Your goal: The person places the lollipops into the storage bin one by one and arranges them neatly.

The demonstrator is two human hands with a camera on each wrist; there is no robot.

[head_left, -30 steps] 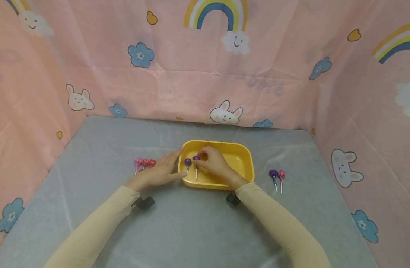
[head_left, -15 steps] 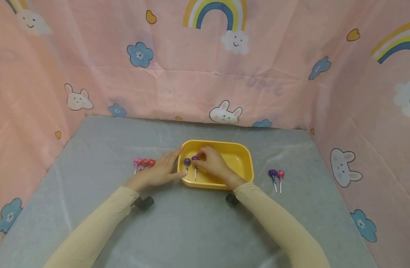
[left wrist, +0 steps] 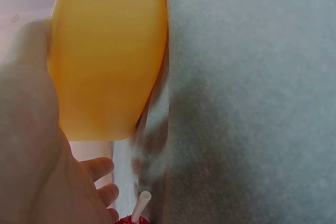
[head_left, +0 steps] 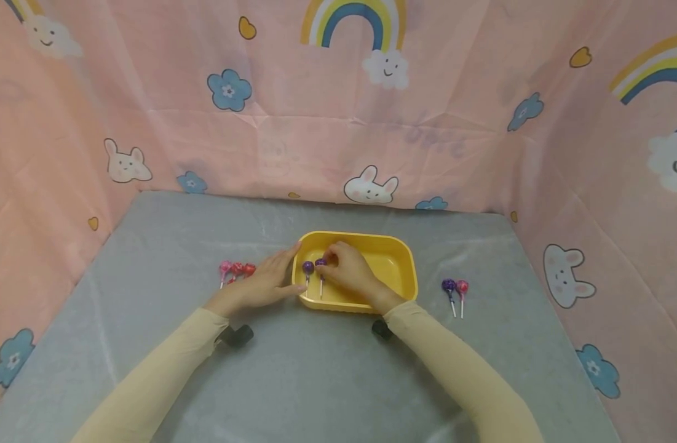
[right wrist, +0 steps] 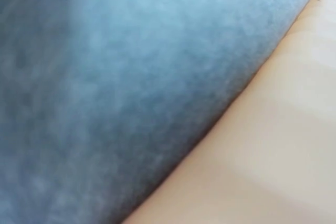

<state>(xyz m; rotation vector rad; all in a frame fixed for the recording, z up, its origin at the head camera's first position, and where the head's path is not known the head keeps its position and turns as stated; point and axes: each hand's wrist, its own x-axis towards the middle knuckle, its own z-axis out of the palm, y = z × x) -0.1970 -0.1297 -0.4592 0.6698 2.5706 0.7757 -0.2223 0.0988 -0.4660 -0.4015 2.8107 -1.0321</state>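
In the head view, my right hand (head_left: 349, 269) reaches into a yellow tray (head_left: 390, 271). Its thumb and forefinger pinch the head of a purple lollipop (head_left: 321, 263), whose white stick points toward me. A second purple lollipop (head_left: 308, 267) lies just left of it, inside the tray. My left hand (head_left: 266, 279) touches the tray's left end, fingers extended along the far corner and thumb at the near one. Seen from the left wrist, the tray's outer wall (left wrist: 110, 51) stands beside the left hand (left wrist: 31, 124). No part of the right hand appears in the right wrist view.
Left of the tray lie a pink lollipop (head_left: 224, 267) and two red lollipops (head_left: 244, 269), partly behind the left hand. To the right, a purple lollipop (head_left: 449, 285) and a pink lollipop (head_left: 462, 287) lie together. Patterned pink cloth (head_left: 294, 135) encloses the grey table (head_left: 327, 381).
The whole head view has shifted slightly to the left. Both hands, the tray and the lollipops otherwise keep their places.
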